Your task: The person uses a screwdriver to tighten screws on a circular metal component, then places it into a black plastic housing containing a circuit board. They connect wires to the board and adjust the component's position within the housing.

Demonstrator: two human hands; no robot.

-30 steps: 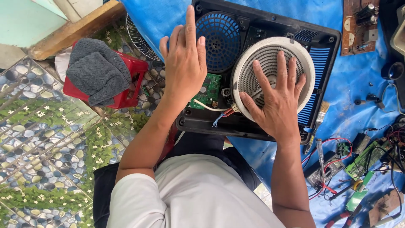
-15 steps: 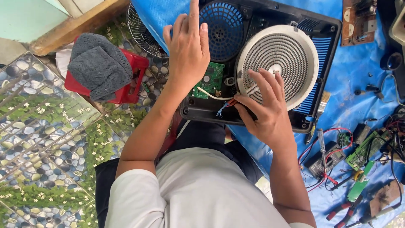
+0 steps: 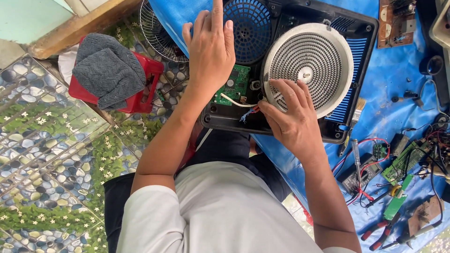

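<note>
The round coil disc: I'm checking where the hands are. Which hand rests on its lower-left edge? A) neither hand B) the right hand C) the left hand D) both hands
B: the right hand lies on the white coil disc's lower-left edge, while the left hand is flat beside the blue fan grille.

Single head-worn view — close, steeply down over both forearms, perhaps slightly forward, onto the opened cooker (image 3: pixel 290 70).

Am looking at makeshift floor repair spot: blue tarp (image 3: pixel 403 84) covering patterned tiles (image 3: pixel 51 154), circuit boards (image 3: pixel 405 159), pliers (image 3: pixel 379 232) lying along tarp's right edge.
</note>
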